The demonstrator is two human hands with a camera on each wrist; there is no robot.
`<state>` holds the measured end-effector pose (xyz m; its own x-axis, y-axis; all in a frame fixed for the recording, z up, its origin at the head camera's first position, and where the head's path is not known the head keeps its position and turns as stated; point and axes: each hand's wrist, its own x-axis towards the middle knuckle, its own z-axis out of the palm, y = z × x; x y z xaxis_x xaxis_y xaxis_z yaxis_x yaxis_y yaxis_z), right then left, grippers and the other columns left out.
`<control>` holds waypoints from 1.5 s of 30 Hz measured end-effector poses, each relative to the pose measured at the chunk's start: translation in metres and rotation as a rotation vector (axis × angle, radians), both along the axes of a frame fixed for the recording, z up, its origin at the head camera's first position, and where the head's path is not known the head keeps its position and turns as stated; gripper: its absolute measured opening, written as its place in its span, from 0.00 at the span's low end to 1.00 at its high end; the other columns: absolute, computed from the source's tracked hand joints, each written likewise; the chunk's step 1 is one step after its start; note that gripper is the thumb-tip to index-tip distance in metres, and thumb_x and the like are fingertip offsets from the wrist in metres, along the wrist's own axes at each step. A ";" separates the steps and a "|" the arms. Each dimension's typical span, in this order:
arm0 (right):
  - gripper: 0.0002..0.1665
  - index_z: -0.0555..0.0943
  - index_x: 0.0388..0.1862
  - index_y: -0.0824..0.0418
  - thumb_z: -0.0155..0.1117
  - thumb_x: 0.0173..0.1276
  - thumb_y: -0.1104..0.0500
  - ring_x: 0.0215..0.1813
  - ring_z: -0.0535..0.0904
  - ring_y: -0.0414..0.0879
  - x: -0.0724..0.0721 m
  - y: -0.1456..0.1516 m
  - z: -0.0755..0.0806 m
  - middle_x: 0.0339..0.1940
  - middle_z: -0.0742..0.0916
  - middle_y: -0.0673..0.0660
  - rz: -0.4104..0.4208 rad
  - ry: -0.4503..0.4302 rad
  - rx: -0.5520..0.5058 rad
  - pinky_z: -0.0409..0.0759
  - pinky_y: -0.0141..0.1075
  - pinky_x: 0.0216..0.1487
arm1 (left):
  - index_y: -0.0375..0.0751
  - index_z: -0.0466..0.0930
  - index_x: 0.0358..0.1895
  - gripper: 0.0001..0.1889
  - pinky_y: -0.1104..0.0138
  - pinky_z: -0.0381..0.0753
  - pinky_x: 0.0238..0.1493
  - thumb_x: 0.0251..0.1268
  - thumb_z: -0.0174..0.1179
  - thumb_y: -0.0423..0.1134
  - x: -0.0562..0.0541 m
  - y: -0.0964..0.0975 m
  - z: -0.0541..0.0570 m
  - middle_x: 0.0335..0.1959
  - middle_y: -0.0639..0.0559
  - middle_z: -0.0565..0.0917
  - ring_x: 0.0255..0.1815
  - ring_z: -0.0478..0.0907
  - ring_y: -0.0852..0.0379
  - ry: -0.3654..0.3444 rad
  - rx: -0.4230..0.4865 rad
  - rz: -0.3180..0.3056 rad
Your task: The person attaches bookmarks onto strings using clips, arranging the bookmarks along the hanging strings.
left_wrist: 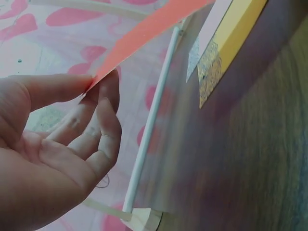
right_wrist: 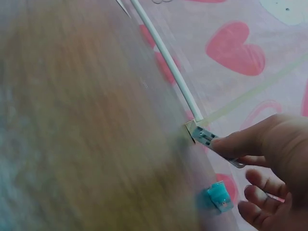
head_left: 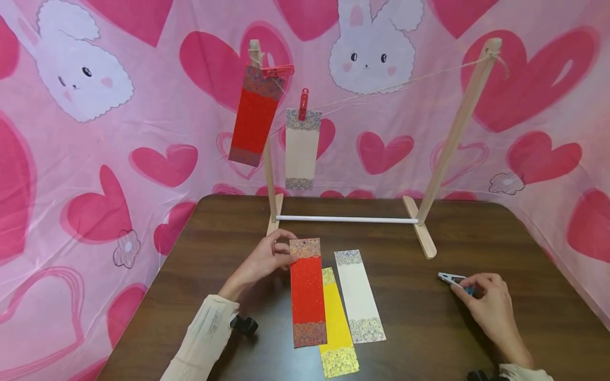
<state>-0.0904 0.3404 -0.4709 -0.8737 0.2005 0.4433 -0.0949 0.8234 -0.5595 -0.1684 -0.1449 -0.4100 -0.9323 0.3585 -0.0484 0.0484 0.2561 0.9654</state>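
My left hand [head_left: 264, 260] pinches the top left edge of a red paper strip [head_left: 308, 291] with patterned ends, between thumb and fingers. The strip hangs over part of a yellow paper strip [head_left: 340, 323], and a white paper strip [head_left: 360, 296] lies to its right. On the right side, my right hand [head_left: 491, 309] pinches a pale clothespin [right_wrist: 206, 137] between thumb and forefinger, its tip pointing left. Below the fingers in the right wrist view is a turquoise clothespin [right_wrist: 219, 196], apart from the hand.
Behind the strips stands a wooden frame [head_left: 457, 127] with a white crossbar [head_left: 348, 218] and a string [head_left: 405, 83]. From the string hang a red strip [head_left: 254, 119] and a white strip [head_left: 302, 153] under red clothespins [head_left: 303, 104]. A pink heart-printed cloth [head_left: 157, 95] backs the brown table [head_left: 205, 317].
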 end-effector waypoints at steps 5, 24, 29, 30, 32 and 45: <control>0.13 0.81 0.22 0.58 0.79 0.52 0.66 0.41 0.68 0.27 0.000 0.000 0.002 0.46 0.85 0.61 0.009 0.055 -0.047 0.64 0.22 0.37 | 0.32 0.75 0.53 0.17 0.57 0.84 0.36 0.63 0.66 0.30 0.002 0.004 0.003 0.35 0.44 0.88 0.34 0.80 0.39 0.006 0.002 0.043; 0.22 0.83 0.50 0.68 0.78 0.57 0.65 0.29 0.78 0.22 -0.001 -0.001 0.013 0.30 0.87 0.38 -0.039 -0.018 -0.348 0.74 0.18 0.27 | 0.32 0.70 0.53 0.14 0.52 0.86 0.36 0.70 0.60 0.30 0.011 0.013 0.014 0.38 0.37 0.86 0.34 0.86 0.47 -0.005 0.163 -0.039; 0.21 0.83 0.53 0.70 0.74 0.61 0.65 0.33 0.80 0.30 -0.002 -0.004 0.027 0.33 0.87 0.36 -0.027 -0.045 -0.606 0.74 0.21 0.28 | 0.31 0.69 0.54 0.14 0.51 0.86 0.34 0.70 0.60 0.30 0.015 0.016 0.018 0.38 0.36 0.86 0.33 0.86 0.47 0.005 0.179 -0.042; 0.21 0.83 0.54 0.68 0.74 0.62 0.64 0.33 0.79 0.31 -0.002 -0.006 0.030 0.34 0.87 0.36 -0.031 -0.043 -0.616 0.73 0.21 0.27 | 0.31 0.68 0.53 0.14 0.51 0.87 0.33 0.70 0.59 0.29 0.015 0.017 0.018 0.37 0.37 0.86 0.33 0.86 0.48 0.009 0.183 -0.037; 0.21 0.84 0.55 0.64 0.73 0.63 0.64 0.34 0.78 0.31 -0.002 -0.009 0.037 0.34 0.86 0.37 -0.041 -0.025 -0.624 0.72 0.21 0.27 | 0.31 0.69 0.53 0.14 0.52 0.87 0.33 0.70 0.59 0.29 0.015 0.019 0.019 0.36 0.39 0.86 0.30 0.85 0.50 0.016 0.190 -0.027; 0.13 0.76 0.50 0.76 0.62 0.68 0.74 0.38 0.86 0.38 -0.007 -0.029 0.096 0.38 0.89 0.50 0.400 0.107 -0.927 0.81 0.23 0.43 | 0.35 0.72 0.55 0.14 0.45 0.85 0.37 0.71 0.60 0.31 0.007 0.032 0.047 0.39 0.38 0.87 0.31 0.85 0.49 0.117 0.211 -0.034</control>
